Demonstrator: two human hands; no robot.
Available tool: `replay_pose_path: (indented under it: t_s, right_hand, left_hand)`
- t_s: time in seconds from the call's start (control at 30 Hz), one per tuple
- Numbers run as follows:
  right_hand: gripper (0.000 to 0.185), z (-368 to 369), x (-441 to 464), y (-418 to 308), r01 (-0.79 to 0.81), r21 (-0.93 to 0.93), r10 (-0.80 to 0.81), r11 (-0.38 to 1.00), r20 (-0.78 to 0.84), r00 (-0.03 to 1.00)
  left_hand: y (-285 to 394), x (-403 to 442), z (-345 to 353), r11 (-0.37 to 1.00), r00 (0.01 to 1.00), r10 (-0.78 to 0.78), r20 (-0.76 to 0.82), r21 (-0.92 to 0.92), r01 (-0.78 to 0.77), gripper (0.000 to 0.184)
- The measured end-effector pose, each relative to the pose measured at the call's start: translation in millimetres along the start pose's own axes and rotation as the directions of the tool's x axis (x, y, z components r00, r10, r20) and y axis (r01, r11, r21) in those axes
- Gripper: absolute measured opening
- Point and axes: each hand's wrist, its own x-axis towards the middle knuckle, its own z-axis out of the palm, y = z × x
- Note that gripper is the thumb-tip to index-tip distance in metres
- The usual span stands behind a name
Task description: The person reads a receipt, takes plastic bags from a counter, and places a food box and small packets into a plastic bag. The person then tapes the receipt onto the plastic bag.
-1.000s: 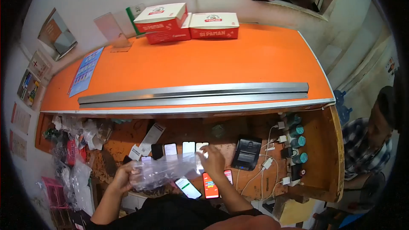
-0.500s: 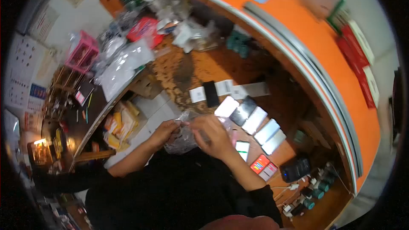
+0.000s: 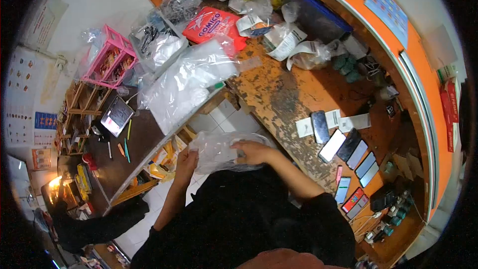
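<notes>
A clear plastic bag (image 3: pixel 216 150) stretches between my two hands in front of my body. My left hand (image 3: pixel 186 161) pinches its left edge, fingers closed. Over on the right side, my right hand (image 3: pixel 251 152) grips the same bag, with the fingertips bent against the film. Whether anything lies inside the bag, I cannot make out. To the right of my right hand, several phones lie on the worn wooden desk (image 3: pixel 269 112), among them a phone with a white screen (image 3: pixel 332 145) and a dark phone (image 3: pixel 320 127) on paper slips.
Plastic packaging (image 3: pixel 186 79), a red Gomico bag (image 3: pixel 211 25) and a pink basket (image 3: pixel 110 60) crowd the back left. A tablet (image 3: pixel 117 115) and pens lie on the dark side table (image 3: pixel 149 129). An orange counter (image 3: pixel 428 89) curves along the right.
My hands have moved apart, spreading the plastic bag that was bunched between them. The camera view has shifted, so the desk and phones appear farther right.
</notes>
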Motion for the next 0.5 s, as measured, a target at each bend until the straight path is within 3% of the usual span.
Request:
replay_pose_path:
  t_s: [0.03,0.07,0.1,0.13,0.17,0.2,0.23,0.27,0.3,0.33,0.4,0.43,0.47,0.5]
  right_hand:
    - [0.064,-15.4,7.3,-11.7,0.18,0.136,-0.194,0.974,0.102,0.976]
    - [0.053,-33.0,13.4,-18.9,0.227,0.457,-0.309,0.86,0.112,0.944]
    - [0.043,-42.9,32.0,-7.1,0.318,0.624,-0.439,0.714,0.045,0.897]
    - [0.038,-79.9,27.3,-22.0,0.187,0.745,-0.314,0.64,0.032,0.949]
    - [0.036,-97.2,41.3,-3.3,0.215,0.825,-0.252,0.523,-0.091,0.964]
    - [0.035,-117.4,58.5,18.8,0.32,0.752,-0.144,0.575,-0.293,0.945]
    - [0.035,-136.6,76.9,39.7,0.254,0.619,0.093,0.743,-0.471,0.877]
    - [0.036,-151.8,102.3,77.6,0.287,0.402,0.082,0.869,-0.691,0.718]
    - [0.041,-174.5,121.1,102.2,0.289,0.392,0.125,0.873,-0.754,0.645]
    - [0.048,-206.5,129.9,90.6,0.098,0.275,0.186,0.956,-0.832,0.523]
    - [0.058,-252.0,182.2,130.6,-0.046,0.146,0.153,0.988,-0.931,0.33]
    - [0.065,-277.7,211.1,141.1,-0.09,-0.017,-0.005,0.996,-0.991,0.135]
    - [0.073,-302.5,233.8,148.0,-0.166,-0.171,-0.182,0.971,-0.982,-0.056]
    - [0.073,-321.6,251.7,147.7,-0.17,-0.164,-0.173,0.972,-0.984,-0.04]
  left_hand:
    - [-1.4,11.6,-13.1,1.0,1.0,0.026,-0.014,0.018,-0.026,0.027]
    - [-2.5,23.3,-26.1,0.998,0.998,0.052,-0.027,0.037,-0.051,0.029]
    - [-4.5,32.9,-38.0,0.97,0.98,0.177,-0.09,0.187,-0.158,0.029]
    - [-9.5,46.4,-49.4,0.908,0.941,0.312,-0.131,0.333,-0.255,0.029]
    - [-32.9,64.4,-60.9,0.947,0.942,0.313,-0.123,0.117,-0.3,0.03]
    - [-21.5,73.2,-62.6,0.949,0.944,0.306,-0.12,0.12,-0.292,0.03]
    - [-2.2,72.9,-56.5,0.971,0.977,0.184,-0.109,0.177,-0.163,0.032]
    - [4.7,76.1,-58.7,0.972,0.993,0.045,-0.108,0.236,-0.018,0.033]
    - [-51.4,99.6,-71.3,0.964,0.982,0.157,-0.105,0.232,-0.13,0.034]
    - [-33.3,102.2,-68.0,0.954,0.993,0.058,-0.104,0.3,-0.024,0.032]
    - [-23.3,112.1,-67.5,0.908,0.99,-0.106,-0.092,0.397,0.134,0.03]
    - [-15.4,117.1,-64.3,0.901,0.99,-0.1,-0.1,0.414,0.133,0.03]
    - [-20.1,123.7,-68.5,0.898,0.979,-0.189,-0.076,0.389,0.204,0.03]
    - [-26.3,128.7,-71.0,0.914,0.98,-0.188,-0.064,0.354,0.199,0.031]
